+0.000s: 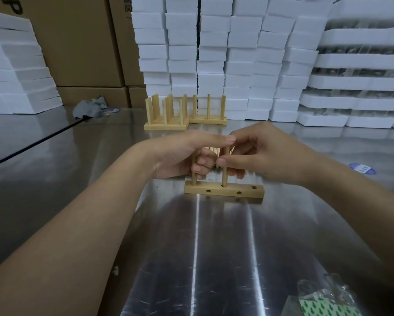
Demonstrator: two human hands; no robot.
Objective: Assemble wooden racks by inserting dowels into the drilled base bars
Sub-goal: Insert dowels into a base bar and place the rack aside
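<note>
A light wooden base bar lies on the steel table in front of me. Two dowels stand upright in its top holes: the left dowel and the middle dowel. The top hole at the bar's right end is empty, and two holes show on its front face. My left hand has its fingers curled round spare dowels just behind the left dowel, with its thumb tip over the middle dowel's top. My right hand pinches the middle dowel between thumb and fingers.
Finished wooden racks and another rack stand at the back of the table. White foam blocks and cardboard boxes are stacked behind. A grey cloth lies back left; a plastic bag sits near right.
</note>
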